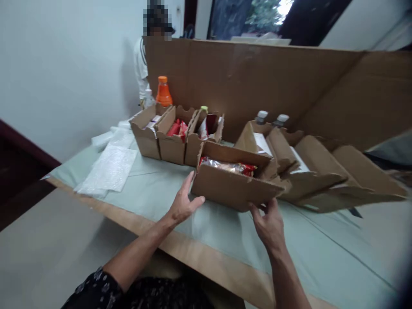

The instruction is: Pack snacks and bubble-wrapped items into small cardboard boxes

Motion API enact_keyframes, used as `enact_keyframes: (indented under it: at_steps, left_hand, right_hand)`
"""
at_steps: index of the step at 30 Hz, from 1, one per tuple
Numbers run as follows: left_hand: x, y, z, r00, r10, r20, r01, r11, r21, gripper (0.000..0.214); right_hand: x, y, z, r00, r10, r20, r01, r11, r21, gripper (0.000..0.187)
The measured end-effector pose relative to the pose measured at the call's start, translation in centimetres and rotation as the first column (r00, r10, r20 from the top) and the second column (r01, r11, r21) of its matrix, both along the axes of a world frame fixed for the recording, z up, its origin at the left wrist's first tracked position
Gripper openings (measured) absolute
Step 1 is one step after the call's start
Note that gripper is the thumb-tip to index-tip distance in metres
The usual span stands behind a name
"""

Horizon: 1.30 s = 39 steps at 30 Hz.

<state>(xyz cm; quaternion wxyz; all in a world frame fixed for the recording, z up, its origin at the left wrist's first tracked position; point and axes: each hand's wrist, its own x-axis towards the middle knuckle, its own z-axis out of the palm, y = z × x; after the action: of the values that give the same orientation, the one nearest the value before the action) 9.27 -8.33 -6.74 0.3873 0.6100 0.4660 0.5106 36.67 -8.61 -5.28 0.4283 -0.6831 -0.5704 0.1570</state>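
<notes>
A brown cardboard box [231,186] lies on the green table cover, holding red and silver snack packets [230,166]. My left hand [183,204] rests against the box's left end, fingers stretched out along the cardboard. My right hand [269,223] is at the box's lower right edge, its fingers curled onto the cardboard rim. Both forearms reach in from the bottom of the view.
Three open boxes [174,137] with packets stand at the back left, an orange bottle [163,92] behind them. Folded boxes [322,171] and two capped bottles [272,118] sit right. Bubble wrap [109,169] lies left. A tall cardboard wall [257,81] backs the table; a person [141,64] stands behind it.
</notes>
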Motion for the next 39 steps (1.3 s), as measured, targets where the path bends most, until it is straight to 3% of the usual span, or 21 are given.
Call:
enact_keyframes:
  at_steps: [3, 6, 9, 11, 13, 16, 19, 22, 24, 25, 28, 31, 36, 39]
  left_hand:
    - [-5.4, 0.8, -0.2, 0.915, 0.264, -0.305, -0.214, 0.959, 0.187, 0.071]
    - [-12.9, -0.2, -1.0, 0.650, 0.523, -0.552, -0.402, 0.852, 0.334, 0.051]
    - [-19.4, -1.4, -1.7, 0.364, 0.548, -0.753, -0.551, 0.779, 0.300, 0.046]
    - [-21.9, -1.5, -1.9, 0.287, 0.507, -0.813, -0.601, 0.756, 0.259, 0.032]
    - [-23.0, -1.0, -1.9, 0.278, 0.508, -0.815, -0.619, 0.744, 0.253, 0.021]
    - [-23.0, -0.3, -1.4, 0.301, 0.547, -0.781, -0.608, 0.741, 0.284, 0.021]
    - [-21.6, -1.3, -0.6, 0.388, 0.553, -0.738, -0.514, 0.794, 0.324, 0.021]
    - [-18.3, -4.6, -0.5, 0.529, 0.455, -0.717, -0.309, 0.889, 0.337, 0.020]
    - [-15.2, -7.5, -0.9, 0.638, 0.278, -0.718, -0.055, 0.947, 0.317, 0.019]
    - [-13.6, -8.9, -1.2, 0.677, 0.160, -0.718, 0.093, 0.950, 0.299, 0.020]
    - [-9.9, -12.0, -2.1, 0.690, -0.143, -0.709, 0.410, 0.885, 0.220, 0.026]
    - [-8.5, -12.6, -2.8, 0.675, -0.234, -0.700, 0.488, 0.853, 0.186, 0.028]
    - [-9.1, -10.7, -2.9, 0.629, -0.269, -0.730, 0.572, 0.796, 0.199, 0.030]
    - [-9.3, -9.6, -2.4, 0.586, -0.327, -0.742, 0.618, 0.772, 0.148, 0.036]
  right_hand:
    - [-0.7, 0.3, -1.5, 0.999, -0.021, 0.032, 0.021, 1.000, 0.007, 0.067]
    - [0.1, -3.1, -3.5, 0.994, -0.051, 0.101, 0.051, 0.999, 0.000, 0.067]
    - [0.9, -6.8, -4.8, 0.986, -0.062, 0.158, 0.071, 0.996, -0.053, 0.059]
    - [0.7, -8.3, -4.8, 0.979, -0.067, 0.191, 0.077, 0.996, -0.045, 0.054]
    - [-0.1, -9.1, -4.4, 0.977, -0.031, 0.210, 0.035, 0.999, -0.019, 0.049]
    - [-2.1, -9.4, -3.8, 0.976, 0.091, 0.198, -0.094, 0.996, 0.008, 0.042]
    - [-4.3, -9.4, -3.5, 0.968, 0.201, 0.152, -0.208, 0.978, 0.032, 0.036]
    - [-6.5, -9.1, -3.3, 0.953, 0.303, -0.010, -0.303, 0.952, -0.040, 0.034]
    - [-7.8, -8.7, -2.9, 0.915, 0.342, -0.215, -0.375, 0.917, -0.138, 0.040]
    - [-8.5, -8.5, -2.7, 0.878, 0.337, -0.340, -0.414, 0.892, -0.182, 0.047]
    - [-9.9, -7.5, -2.4, 0.723, 0.241, -0.647, -0.509, 0.820, -0.263, 0.077]
    - [-10.3, -6.8, -2.2, 0.650, 0.162, -0.742, -0.520, 0.807, -0.280, 0.098]
    - [-8.6, -6.8, -1.7, 0.623, 0.032, -0.782, -0.408, 0.866, -0.290, 0.083]
    - [-7.4, -6.7, -1.5, 0.686, -0.015, -0.727, -0.355, 0.866, -0.353, 0.079]
